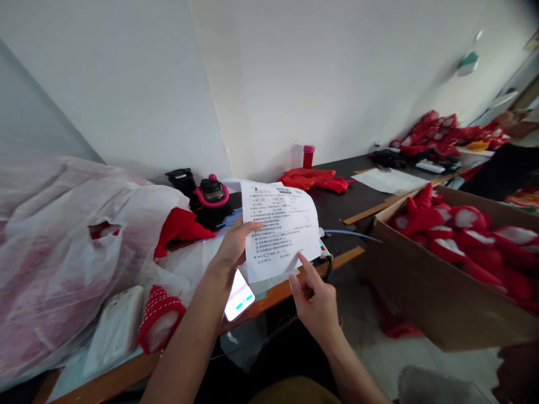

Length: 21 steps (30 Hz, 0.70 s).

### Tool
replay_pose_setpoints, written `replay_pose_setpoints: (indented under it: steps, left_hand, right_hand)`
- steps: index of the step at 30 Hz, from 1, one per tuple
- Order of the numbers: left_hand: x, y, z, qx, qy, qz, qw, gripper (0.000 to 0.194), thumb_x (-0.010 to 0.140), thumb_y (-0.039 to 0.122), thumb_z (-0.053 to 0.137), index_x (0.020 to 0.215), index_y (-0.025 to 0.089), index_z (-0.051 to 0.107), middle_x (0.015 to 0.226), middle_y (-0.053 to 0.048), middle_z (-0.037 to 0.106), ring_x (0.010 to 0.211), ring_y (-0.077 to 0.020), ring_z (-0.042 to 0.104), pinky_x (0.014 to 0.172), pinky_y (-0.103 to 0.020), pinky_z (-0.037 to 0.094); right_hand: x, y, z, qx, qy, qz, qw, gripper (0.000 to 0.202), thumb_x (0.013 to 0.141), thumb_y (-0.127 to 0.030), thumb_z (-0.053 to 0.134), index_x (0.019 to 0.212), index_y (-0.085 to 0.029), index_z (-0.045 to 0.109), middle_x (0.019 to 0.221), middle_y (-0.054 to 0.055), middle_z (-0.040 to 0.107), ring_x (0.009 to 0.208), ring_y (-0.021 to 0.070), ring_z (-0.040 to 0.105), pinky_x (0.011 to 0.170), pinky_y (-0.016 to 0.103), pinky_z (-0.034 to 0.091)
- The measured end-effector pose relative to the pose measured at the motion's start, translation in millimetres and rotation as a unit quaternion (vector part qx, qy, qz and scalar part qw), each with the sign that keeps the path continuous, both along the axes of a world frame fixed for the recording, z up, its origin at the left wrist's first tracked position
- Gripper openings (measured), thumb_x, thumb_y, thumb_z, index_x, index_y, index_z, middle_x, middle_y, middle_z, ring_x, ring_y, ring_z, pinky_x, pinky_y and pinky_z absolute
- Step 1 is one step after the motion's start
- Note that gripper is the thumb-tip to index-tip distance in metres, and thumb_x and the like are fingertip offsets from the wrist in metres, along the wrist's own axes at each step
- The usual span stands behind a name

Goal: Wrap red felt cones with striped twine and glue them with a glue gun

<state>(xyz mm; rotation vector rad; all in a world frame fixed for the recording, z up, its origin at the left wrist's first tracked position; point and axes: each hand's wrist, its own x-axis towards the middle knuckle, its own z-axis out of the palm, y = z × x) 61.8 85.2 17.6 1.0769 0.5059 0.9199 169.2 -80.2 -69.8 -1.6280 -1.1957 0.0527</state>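
Note:
A printed paper sheet (280,224) with lines of text is held up above the table, its upper right side curving back. My left hand (236,241) is closed on its left edge, with the thumb over the front. The index finger of my right hand (314,292) points at the lower part of the sheet, around its bottom edge. That hand's thumb is apart from the index finger, and its other fingers are curled. Below the sheet, a phone (239,296) with a lit screen lies near the table's front edge.
Plastic bags (71,235) fill the left, beside a red knitted hat-like piece (162,322) and a white device (115,320). A pink-handled bottle (213,191) stands behind. At right is a cardboard box (425,303) of red-and-white plush pieces. Another person's arm (517,126) shows far right.

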Motion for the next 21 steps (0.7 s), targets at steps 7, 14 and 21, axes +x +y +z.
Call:
replay_pose_setpoints:
  steps: [7, 14, 21]
  left_hand:
    - [8.7, -3.7, 2.7, 0.019, 0.003, -0.008, 1.000, 0.064, 0.075, 0.018, 0.072, 0.138, 0.019, 0.059, 0.122, -0.011, 0.074, 0.113, -0.0359, 0.069, 0.100, -0.051, 0.054]
    - [20.3, -11.4, 9.1, 0.009, 0.021, -0.005, 1.000, 0.061, 0.074, 0.020, 0.071, 0.134, 0.019, 0.063, 0.120, -0.010, 0.075, 0.115, -0.0372, 0.067, 0.098, -0.049, 0.055]
    - [23.7, -14.0, 10.5, 0.017, 0.017, -0.005, 1.000, 0.058, 0.076, 0.018, 0.070, 0.133, 0.021, 0.063, 0.125, -0.008, 0.073, 0.119, -0.0354, 0.065, 0.100, -0.047, 0.054]
  right_hand:
    - [-15.4, 0.5, 14.7, 0.032, -0.019, 0.064, 0.997, 0.050, 0.097, -0.031, 0.055, 0.143, -0.010, 0.053, 0.052, -0.008, 0.058, 0.041, 0.0085, 0.048, 0.047, 0.020, 0.039]
    - [-26.0, 0.8, 27.6, 0.011, -0.035, 0.104, 0.994, 0.051, 0.097, -0.031, 0.054, 0.143, -0.009, 0.053, 0.053, -0.007, 0.059, 0.042, 0.0094, 0.049, 0.048, 0.022, 0.037]
    - [-23.4, 2.9, 28.3, 0.011, -0.041, 0.099, 0.994, 0.050, 0.097, -0.032, 0.052, 0.141, -0.007, 0.055, 0.052, -0.006, 0.059, 0.041, 0.0100, 0.051, 0.048, 0.022, 0.038]
